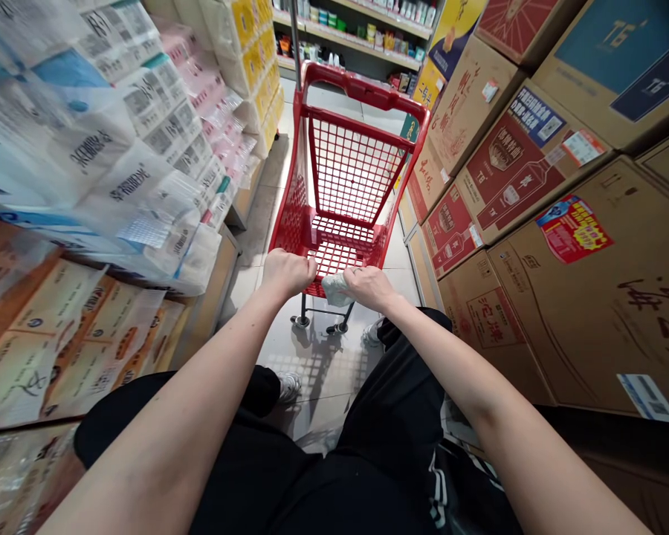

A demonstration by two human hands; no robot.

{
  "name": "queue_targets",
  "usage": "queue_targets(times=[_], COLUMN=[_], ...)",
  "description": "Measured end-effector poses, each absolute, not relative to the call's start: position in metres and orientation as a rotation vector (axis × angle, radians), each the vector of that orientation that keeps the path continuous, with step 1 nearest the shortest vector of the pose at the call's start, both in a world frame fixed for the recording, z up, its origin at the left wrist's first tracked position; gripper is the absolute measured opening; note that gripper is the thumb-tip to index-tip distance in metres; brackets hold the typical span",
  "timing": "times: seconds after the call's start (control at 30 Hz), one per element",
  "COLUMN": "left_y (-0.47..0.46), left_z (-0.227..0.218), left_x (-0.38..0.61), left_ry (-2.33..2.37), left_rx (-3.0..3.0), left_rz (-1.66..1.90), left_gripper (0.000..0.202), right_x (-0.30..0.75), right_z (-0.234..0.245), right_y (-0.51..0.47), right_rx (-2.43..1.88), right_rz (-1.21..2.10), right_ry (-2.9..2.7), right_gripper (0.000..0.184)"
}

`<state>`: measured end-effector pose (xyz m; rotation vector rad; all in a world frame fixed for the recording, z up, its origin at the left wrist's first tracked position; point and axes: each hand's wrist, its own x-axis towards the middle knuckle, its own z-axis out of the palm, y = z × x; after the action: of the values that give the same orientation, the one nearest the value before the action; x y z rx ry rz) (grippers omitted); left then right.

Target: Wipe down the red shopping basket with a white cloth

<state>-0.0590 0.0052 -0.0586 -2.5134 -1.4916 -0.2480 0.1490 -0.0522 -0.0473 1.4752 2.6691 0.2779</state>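
A red plastic shopping cart (362, 89) stands in the aisle ahead of me, its handle at the far end and its grid basket towards me. My left hand (290, 271) is closed round the near left edge of the cart. My right hand (369, 287) is closed at the near right edge, with a crumpled pale tissue or cloth (337, 290) pinched in its fingers. Whether the right fingers also grip the cart's rim is hidden. Two cart wheels show below, near my shoes (290, 386).
Wrapped tissue packs (128, 163) are piled along the left side, with orange-and-cream packs (72, 334) lower down. Printed cardboard boxes (580, 275) are stacked close on the right. Shelves of goods (362, 41) cross the far end. Tiled floor (250, 223) runs between.
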Motion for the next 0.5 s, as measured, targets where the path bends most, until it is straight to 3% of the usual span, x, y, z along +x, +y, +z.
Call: queue_targets(times=[0.5], left_y=[0.0031], left_z=[-0.0599], left_x=[-0.0534], left_ry=[-1.548], left_rx=[-2.522], left_rz=[-0.216], left_gripper=[0.064], right_x=[0.1398], right_z=[-0.0500], right_y=[-0.0434], right_rx=[1.769], right_rz=[0.178], right_ry=[2.625], right_gripper=[0.058])
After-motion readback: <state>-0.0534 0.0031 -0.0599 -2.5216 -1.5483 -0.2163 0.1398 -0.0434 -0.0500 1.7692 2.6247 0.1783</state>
